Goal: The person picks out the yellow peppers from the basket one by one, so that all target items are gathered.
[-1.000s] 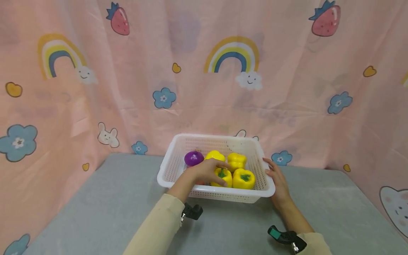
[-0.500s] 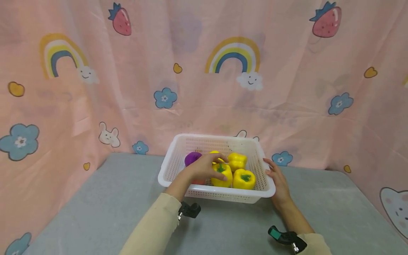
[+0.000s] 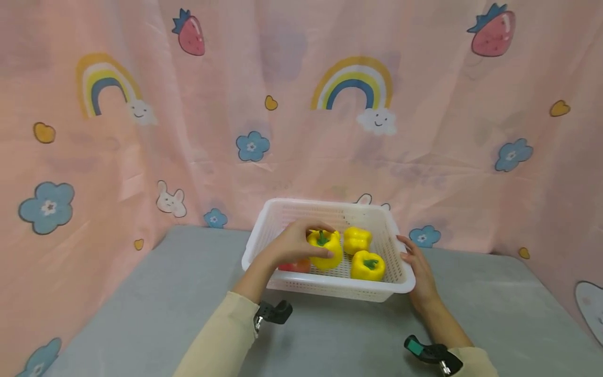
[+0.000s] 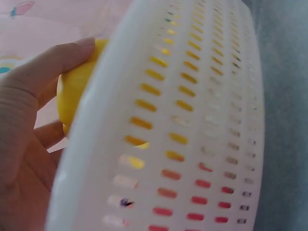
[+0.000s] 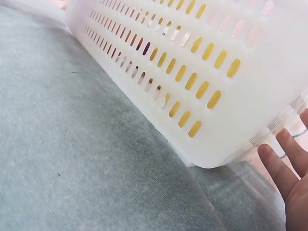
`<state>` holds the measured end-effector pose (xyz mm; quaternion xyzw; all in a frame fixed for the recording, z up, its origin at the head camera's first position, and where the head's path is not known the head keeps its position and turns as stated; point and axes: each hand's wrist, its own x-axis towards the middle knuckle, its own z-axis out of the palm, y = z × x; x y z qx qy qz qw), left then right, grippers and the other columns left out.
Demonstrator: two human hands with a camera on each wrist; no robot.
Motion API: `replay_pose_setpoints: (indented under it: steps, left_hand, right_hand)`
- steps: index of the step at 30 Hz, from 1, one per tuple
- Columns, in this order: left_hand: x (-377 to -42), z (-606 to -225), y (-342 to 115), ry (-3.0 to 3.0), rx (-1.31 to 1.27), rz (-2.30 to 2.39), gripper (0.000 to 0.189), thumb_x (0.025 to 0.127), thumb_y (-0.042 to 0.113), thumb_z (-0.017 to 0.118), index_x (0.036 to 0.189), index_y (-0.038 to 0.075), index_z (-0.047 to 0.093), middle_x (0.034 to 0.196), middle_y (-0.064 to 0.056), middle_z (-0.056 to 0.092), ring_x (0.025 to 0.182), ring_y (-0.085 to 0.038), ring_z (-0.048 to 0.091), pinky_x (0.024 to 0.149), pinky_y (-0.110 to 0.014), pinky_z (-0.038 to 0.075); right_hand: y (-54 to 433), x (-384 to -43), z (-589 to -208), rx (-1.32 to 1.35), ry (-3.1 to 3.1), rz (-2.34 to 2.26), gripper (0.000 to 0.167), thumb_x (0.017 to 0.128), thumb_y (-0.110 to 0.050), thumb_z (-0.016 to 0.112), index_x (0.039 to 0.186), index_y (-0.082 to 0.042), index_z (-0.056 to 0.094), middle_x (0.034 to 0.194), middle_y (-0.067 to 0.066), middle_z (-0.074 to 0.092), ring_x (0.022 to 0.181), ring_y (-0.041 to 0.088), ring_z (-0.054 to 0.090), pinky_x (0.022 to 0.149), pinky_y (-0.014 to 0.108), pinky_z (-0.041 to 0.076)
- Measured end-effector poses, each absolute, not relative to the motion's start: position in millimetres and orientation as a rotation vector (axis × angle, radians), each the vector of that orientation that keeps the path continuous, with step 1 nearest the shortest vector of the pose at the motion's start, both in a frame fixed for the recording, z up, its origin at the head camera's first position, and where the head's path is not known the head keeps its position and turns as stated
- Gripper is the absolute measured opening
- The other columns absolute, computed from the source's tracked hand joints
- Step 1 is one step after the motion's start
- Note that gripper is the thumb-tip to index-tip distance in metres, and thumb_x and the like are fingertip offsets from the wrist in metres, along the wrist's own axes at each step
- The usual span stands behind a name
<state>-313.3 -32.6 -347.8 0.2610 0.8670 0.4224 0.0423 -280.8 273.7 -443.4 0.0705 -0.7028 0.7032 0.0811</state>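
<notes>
My left hand [image 3: 291, 245] grips a yellow bell pepper [image 3: 331, 255] with a green stem, thumb in front and fingers behind, inside a white perforated plastic basket [image 3: 325, 280]. In the left wrist view that pepper [image 4: 77, 89] shows beyond the basket wall. Two more yellow bell peppers [image 3: 356, 240] [image 3: 368, 266] lie at the basket's right. A red, round item [image 3: 298, 266] sits under my left wrist, partly hidden. My right hand [image 3: 421, 276] touches the basket's right side; in the right wrist view its fingers [image 5: 279, 166] are extended near the outer wall.
The basket stands on a grey-covered table [image 3: 160, 293]. Behind it hangs a pink curtain [image 3: 292, 173] printed with rainbows, flowers and strawberries. A black strap-like device [image 3: 275, 312] is worn on each wrist.
My left hand has taken hold of the front yellow bell pepper and raised it slightly away from its neighbour. The purple onion is now hidden behind that hand. My right hand stays at the basket's side.
</notes>
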Motion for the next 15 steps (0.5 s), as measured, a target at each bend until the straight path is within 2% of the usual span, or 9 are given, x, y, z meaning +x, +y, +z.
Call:
replay_pose_setpoints:
  steps: [9,15]
  left_hand:
    - [-313,-341,-55,2.693,0.746,1.386,0.052,0.079,0.037,0.085,0.128,0.027,0.068,0.128,0.006,0.068,0.109,-0.018,0.063,0.099,-0.034,0.057]
    - [-312,-340,-80,2.716,0.647,1.518,0.051,0.079,0.034,0.085,0.127,0.028,0.070,0.131,0.005,0.067,0.109,-0.022,0.061,0.095,-0.037,0.059]
  right_hand:
    - [278,-281,-443,0.262,-2.095,2.081,0.041,0.109,-0.028,0.037,0.149,-0.020,0.036,0.137,-0.013,0.053,0.088,0.006,0.073,0.072,0.030,0.063]
    - [275,-281,-445,0.322,-2.070,2.090,0.042,0.109,-0.026,0.037,0.150,-0.017,0.035,0.139,-0.010,0.053,0.089,0.007,0.074,0.073,0.031,0.063]
